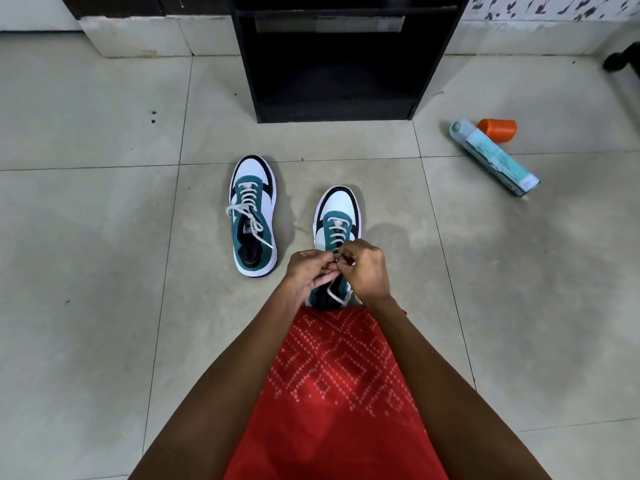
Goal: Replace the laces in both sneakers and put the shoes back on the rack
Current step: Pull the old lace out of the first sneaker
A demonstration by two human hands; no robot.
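Red patterned cloth [332, 393] covers the lap nearest the camera. Just beyond it, the left hand [308, 271] and right hand [365, 271] pinch the white lace [336, 237] over the near sneaker [337, 220], probably tying it; the fingers hide the knot. Laced already, the other sneaker [254, 216] waits to its left. Farther off on the floor [104, 237], the black rack [332, 64] stands open.

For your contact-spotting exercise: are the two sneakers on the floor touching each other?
Apart. The head view shows bare floor tile between the left sneaker and the right sneaker, which both hands are lacing.
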